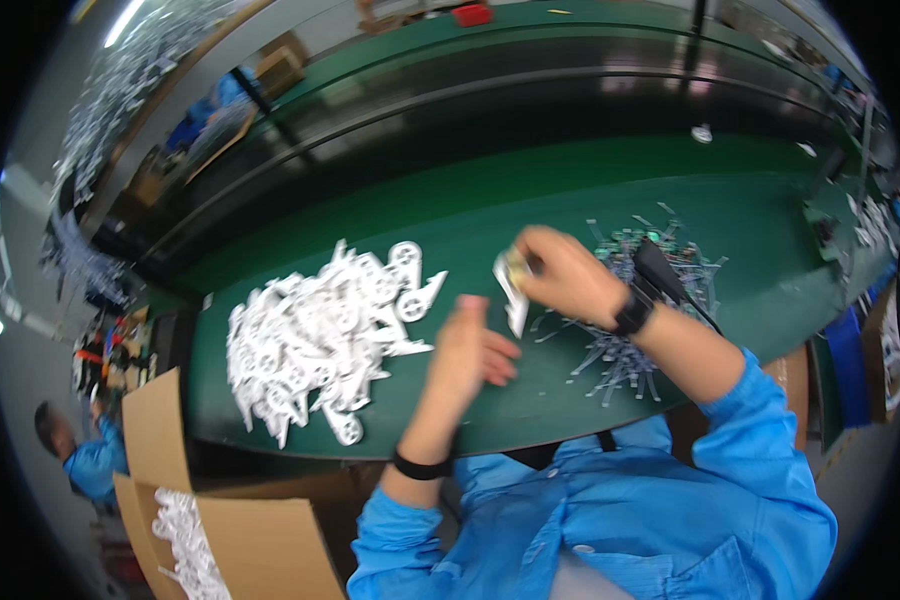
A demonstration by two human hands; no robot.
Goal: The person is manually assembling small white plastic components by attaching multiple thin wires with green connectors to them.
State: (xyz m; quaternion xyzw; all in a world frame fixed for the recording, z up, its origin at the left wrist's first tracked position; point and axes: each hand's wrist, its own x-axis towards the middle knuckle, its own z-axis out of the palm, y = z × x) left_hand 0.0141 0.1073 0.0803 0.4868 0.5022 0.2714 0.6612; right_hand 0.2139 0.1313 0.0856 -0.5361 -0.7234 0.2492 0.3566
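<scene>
My right hand point(573, 278), with a black band on its wrist, pinches a white plastic part point(515, 308) over the green table. The part has a rounded end, partly hidden by my fingers, and a pointed end hanging down. Just to the left of it is my left hand point(462, 350), slightly blurred, thumb up and fingers apart, holding nothing. A large heap of similar white plastic parts point(315, 335) lies left of that hand. To the right, partly under my right forearm, spreads a pile of small thin clear pieces point(620, 350) with some green bits.
A black handheld tool or device point(660, 270) lies on the clear pieces. An open cardboard box point(260, 545) holding white parts stands at the lower left. Beyond the green table point(450, 225) runs a dark ledge. Another person in blue point(95, 465) is at far left.
</scene>
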